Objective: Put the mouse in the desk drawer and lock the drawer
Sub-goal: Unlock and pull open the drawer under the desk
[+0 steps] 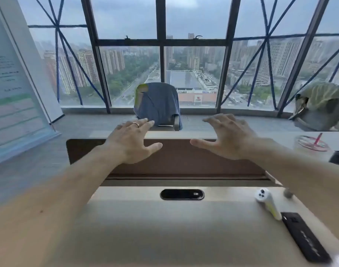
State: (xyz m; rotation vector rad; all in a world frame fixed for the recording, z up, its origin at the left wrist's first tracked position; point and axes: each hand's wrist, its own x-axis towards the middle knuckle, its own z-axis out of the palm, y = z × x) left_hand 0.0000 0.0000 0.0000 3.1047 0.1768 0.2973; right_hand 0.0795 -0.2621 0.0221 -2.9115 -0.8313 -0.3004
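Both my arms stretch forward over a pale desk (164,228). My left hand (130,140) hangs in the air above the brown partition, fingers spread, a ring on one finger, holding nothing. My right hand (226,138) hovers level with it, fingers spread and empty too. No mouse and no drawer show in this view. A small blurred grey object (288,194) lies near the desk's right edge; I cannot tell what it is.
A brown partition (184,158) runs across the desk's far side. A black cable slot (182,194) sits mid-desk. At the right lie a white handheld controller (266,202) and a black flat device (305,237). Beyond stand a chair with a blue jacket (159,105), a lidded cup (311,143) and large windows.
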